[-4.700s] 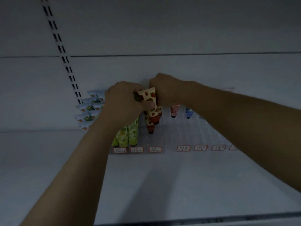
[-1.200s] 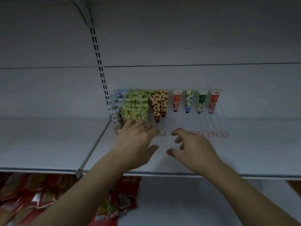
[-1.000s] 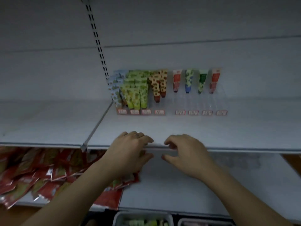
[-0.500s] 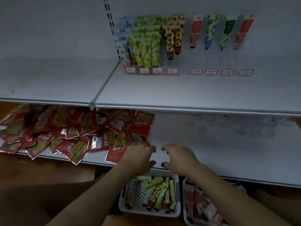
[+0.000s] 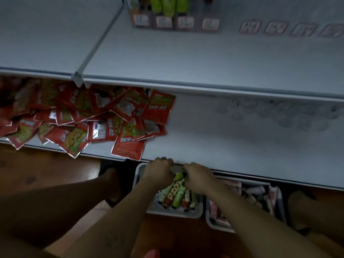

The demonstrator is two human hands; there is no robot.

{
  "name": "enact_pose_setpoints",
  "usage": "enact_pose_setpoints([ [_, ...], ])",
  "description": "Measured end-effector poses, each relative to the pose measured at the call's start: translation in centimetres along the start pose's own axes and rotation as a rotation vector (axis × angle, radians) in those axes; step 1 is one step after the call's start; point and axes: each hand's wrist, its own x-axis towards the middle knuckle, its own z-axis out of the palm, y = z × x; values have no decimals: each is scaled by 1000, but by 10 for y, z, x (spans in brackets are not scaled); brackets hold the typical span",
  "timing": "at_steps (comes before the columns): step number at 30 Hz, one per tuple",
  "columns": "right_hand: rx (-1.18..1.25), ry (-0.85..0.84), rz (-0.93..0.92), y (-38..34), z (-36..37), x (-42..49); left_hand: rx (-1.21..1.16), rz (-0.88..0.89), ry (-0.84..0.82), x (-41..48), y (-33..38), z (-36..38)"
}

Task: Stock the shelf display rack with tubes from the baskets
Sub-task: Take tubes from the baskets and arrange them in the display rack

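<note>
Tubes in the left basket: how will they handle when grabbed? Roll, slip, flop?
Probably light and squashy: the tubes are small and taper to one end. Unlikely to roll far: they lie packed side by side in the basket. Their printed skins look smooth, so one may slip against its neighbours.

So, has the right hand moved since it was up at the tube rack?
Yes. Judged against the rack, the right hand has dropped well below it, into the basket, and now lies on the tubes there.

Green and spotted tubes (image 5: 176, 195) lie side by side in white basket (image 5: 175, 214), floor level; pink tubes (image 5: 214, 209) in neighbouring basket (image 5: 219, 225).
</note>
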Motion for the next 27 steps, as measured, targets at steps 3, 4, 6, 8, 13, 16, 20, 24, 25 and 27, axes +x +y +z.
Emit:
enact_pose_setpoints([
  [3, 1, -62, 14, 4, 20, 7, -51, -65, -96, 1, -7, 17],
  [4, -12, -93, 20, 5, 28, 9, -51, -86, -136, -1, -9, 24],
  [6, -52, -151, 26, 7, 41, 11, -41, -134, -197, -7, -15, 40],
  [8, -106, -183, 40, 6, 48, 15, -60, -177, -245, -13, -22, 55],
  [13, -110, -189, 69, -5, 58, 33, -80, -214, -253, -12, -34, 80],
  [16, -57, -191, 85, -8, 69, 36, -55, -219, -198, -6, -34, 91],
  [20, 75, -182, 112, -8, 84, 38, -67, -245, -191, 4, -35, 98],
  [24, 89, -217, 128, -9, 89, 37, -50, -240, -188, 14, -30, 94],
  [25, 84, -216, 127, -10, 89, 37, -65, -244, -182, 15, -29, 93],
  [27, 77, -213, 111, -10, 90, 38, -101, -248, -181, 17, -26, 93],
])
